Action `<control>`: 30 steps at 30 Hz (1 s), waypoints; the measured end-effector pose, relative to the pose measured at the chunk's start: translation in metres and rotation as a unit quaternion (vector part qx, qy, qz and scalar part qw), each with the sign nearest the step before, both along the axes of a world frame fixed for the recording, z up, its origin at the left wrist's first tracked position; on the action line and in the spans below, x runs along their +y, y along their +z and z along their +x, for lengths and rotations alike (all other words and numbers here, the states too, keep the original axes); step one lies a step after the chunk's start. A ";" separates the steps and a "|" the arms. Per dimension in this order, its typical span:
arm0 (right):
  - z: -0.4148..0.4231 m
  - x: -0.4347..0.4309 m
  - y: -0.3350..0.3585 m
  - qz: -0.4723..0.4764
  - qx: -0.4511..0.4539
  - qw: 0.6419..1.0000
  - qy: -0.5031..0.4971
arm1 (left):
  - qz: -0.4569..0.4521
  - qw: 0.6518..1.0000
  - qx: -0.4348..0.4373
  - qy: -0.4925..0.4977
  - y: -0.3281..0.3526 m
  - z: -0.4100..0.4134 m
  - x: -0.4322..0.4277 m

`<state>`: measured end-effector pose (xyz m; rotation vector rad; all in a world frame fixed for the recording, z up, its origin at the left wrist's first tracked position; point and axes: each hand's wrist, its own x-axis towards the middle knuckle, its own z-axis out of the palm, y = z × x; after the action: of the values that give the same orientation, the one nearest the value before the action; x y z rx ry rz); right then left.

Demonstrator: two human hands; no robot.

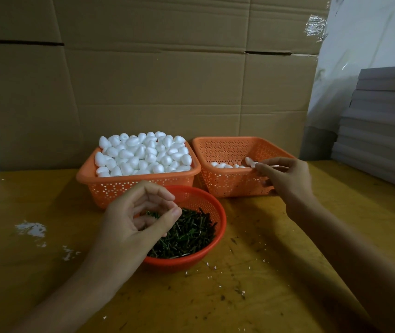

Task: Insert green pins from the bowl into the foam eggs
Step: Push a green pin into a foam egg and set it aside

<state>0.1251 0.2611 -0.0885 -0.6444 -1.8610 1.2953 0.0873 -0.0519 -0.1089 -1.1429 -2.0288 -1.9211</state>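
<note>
Left hand over pin bowl, egg-filled basket

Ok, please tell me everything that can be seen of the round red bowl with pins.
The round red bowl looks like plastic, with a fine mesh wall and a solid rim. It stands upright on the wooden table, close in front of the full orange basket, and holds a heap of green pins. The left hand, fingers curled, covers its left side; whether it touches the bowl is unclear.

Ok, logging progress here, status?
Left hand curled over pin bowl, grip unclear. Right hand pinches foam egg over right basket. Nothing in the way.
</note>
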 end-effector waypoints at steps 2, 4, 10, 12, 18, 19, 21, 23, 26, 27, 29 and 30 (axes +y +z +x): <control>0.002 -0.007 0.001 0.060 -0.005 0.998 -0.028 | -0.002 1.000 0.001 0.001 0.000 0.000 0.000; 0.003 -0.025 0.004 0.148 0.007 0.989 -0.022 | -0.005 1.000 0.007 0.003 -0.001 0.000 0.000; 0.020 -0.121 0.000 0.446 -0.104 0.823 0.335 | -0.007 0.999 0.029 0.025 -0.001 -0.001 0.002; 0.025 -0.135 -0.008 0.540 -0.184 0.742 0.352 | -0.007 0.999 0.044 0.028 0.000 0.000 0.002; 0.027 -0.137 -0.005 0.562 -0.222 0.719 0.342 | -0.038 0.997 0.071 0.021 -0.001 -0.002 0.001; 0.027 -0.136 -0.006 0.565 -0.223 0.719 0.338 | -0.039 0.996 0.072 0.019 -0.001 -0.003 0.000; 0.027 -0.137 -0.007 0.570 -0.224 0.719 0.329 | -0.048 0.996 0.077 0.016 -0.002 -0.003 0.000; 0.027 -0.137 -0.007 0.565 -0.219 0.724 0.328 | -0.059 0.995 0.082 0.018 -0.003 -0.002 0.000; 0.028 -0.137 -0.006 0.559 -0.216 0.727 0.336 | -0.053 0.995 0.084 0.017 -0.003 -0.001 0.001; 0.027 -0.137 -0.006 0.558 -0.218 0.726 0.338 | -0.050 0.995 0.084 0.018 -0.003 -0.001 0.001; 0.027 -0.136 -0.006 0.555 -0.219 0.727 0.340 | -0.051 0.995 0.088 0.020 -0.003 -0.001 0.001; 0.027 -0.136 -0.006 0.555 -0.220 0.726 0.340 | -0.052 0.994 0.089 0.021 -0.003 0.000 0.001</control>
<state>0.1524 0.1249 -0.0945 0.4934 -2.9282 0.1136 0.0873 -0.0505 -0.1116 -1.2359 -2.0595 -1.6474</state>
